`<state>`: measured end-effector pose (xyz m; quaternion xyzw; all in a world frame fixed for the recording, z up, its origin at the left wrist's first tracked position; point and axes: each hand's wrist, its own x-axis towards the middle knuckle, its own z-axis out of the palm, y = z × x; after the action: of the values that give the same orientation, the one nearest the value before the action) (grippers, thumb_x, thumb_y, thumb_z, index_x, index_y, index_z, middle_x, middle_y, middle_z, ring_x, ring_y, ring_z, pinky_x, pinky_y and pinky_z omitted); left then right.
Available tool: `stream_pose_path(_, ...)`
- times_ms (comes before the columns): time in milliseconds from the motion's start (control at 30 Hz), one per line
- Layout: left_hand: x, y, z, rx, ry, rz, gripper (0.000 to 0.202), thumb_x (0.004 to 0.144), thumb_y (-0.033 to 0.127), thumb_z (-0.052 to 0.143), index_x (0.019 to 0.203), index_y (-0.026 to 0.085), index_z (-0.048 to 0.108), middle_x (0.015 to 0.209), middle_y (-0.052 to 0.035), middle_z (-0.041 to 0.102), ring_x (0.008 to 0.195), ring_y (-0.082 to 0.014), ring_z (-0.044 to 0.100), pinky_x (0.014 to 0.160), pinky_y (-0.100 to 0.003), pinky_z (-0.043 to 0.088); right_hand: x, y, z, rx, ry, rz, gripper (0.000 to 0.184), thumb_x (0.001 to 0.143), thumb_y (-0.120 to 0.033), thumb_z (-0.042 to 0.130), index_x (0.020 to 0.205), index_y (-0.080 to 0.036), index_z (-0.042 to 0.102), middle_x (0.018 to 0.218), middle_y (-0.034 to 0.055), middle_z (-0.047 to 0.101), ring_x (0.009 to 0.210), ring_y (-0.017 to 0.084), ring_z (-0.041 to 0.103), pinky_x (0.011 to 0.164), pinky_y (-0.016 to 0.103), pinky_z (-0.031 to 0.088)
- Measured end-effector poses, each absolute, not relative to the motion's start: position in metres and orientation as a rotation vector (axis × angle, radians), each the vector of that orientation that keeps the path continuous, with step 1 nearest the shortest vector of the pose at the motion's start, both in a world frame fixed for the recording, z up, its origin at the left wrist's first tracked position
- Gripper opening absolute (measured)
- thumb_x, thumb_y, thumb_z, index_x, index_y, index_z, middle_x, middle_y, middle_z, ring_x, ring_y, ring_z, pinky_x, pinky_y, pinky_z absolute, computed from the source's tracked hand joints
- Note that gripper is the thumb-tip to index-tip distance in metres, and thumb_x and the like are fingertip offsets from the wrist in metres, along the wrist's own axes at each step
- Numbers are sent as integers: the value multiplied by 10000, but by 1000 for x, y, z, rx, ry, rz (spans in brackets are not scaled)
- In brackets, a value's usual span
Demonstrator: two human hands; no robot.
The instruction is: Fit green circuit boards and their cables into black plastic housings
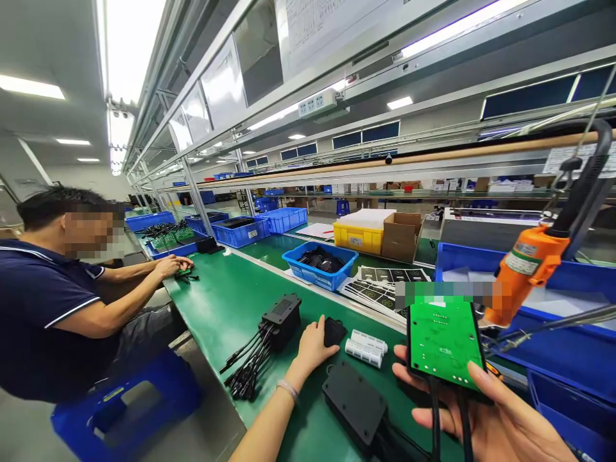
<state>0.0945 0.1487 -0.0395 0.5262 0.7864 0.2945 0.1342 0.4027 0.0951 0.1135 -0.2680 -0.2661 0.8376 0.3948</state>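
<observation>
My right hand (491, 410) holds a green circuit board (445, 340) seated in a black plastic case, its thumb along the edge and two black cables hanging down. Toward the middle of the bench, my left hand (312, 346) has its thumb and fingers around a small flat black plastic piece (334, 331). White cylinders (366, 348) lie just right of that piece. A closed black case (355, 407) with cables rests between my forearms. Left of my left hand is a stack of black cases (282, 319) with several cables spread out.
An orange power screwdriver (524, 269) hangs at the right, by blue bins (568, 366). Behind stand a blue basket (320, 273) of black parts, a yellow bin (360, 236) and printed sheets (385, 289). A co-worker (62, 308) sits at the left, hands on the green bench (212, 289).
</observation>
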Motion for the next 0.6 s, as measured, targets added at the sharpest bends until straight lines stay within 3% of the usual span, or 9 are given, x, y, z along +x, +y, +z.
stream_pose_path(167, 98, 141, -29, 1281, 2045, 1297, 1039, 636, 360, 784, 1510, 78, 299, 1441, -237, 424, 1308, -404, 484, 1103, -487, 366, 398, 98, 113, -694, -749, 2141, 505, 695, -506, 811, 1086, -193, 747, 1223, 136, 706, 1183, 420, 613, 695, 411, 646)
stream_pose_path(267, 102, 131, -15, 1114, 1737, 1508, 916, 730, 492, 707, 1466, 67, 362, 1354, -226, 558, 1288, -348, 530, 1091, -443, 405, 396, 101, 110, -702, -758, 2144, 483, 714, -501, 798, 1083, -194, 747, 1227, 133, 704, 1176, 421, 618, 701, 424, 644)
stream_pose_path(367, 114, 117, -1, 974, 1407, 1594, 829, 673, 543, 761, 1325, 85, 531, 1141, -183, 715, 1055, -306, 680, 937, -409, 530, 393, 104, 106, -703, -766, 2168, 479, 719, -497, 793, 1088, -194, 747, 1234, 136, 700, 1172, 424, 620, 706, 442, 643)
stream_pose_path(500, 136, 96, 9, 798, 1141, 1662, 590, 612, 484, 857, 1037, 107, 697, 964, -133, 765, 819, -217, 713, 758, -306, 564, 389, 105, 101, -720, -814, 2195, 438, 736, -492, 778, 1073, -213, 759, 1226, 130, 706, 1170, 408, 625, 691, 412, 632)
stream_pose_path(600, 150, 83, 14, 665, 1030, 1699, 467, 644, 408, 854, 1000, 145, 704, 925, -95, 770, 776, -186, 709, 723, -278, 555, 386, 105, 96, -712, -908, 2170, 419, 757, -539, 742, 1043, -233, 771, 1216, 121, 712, 1165, 396, 631, 693, 405, 617)
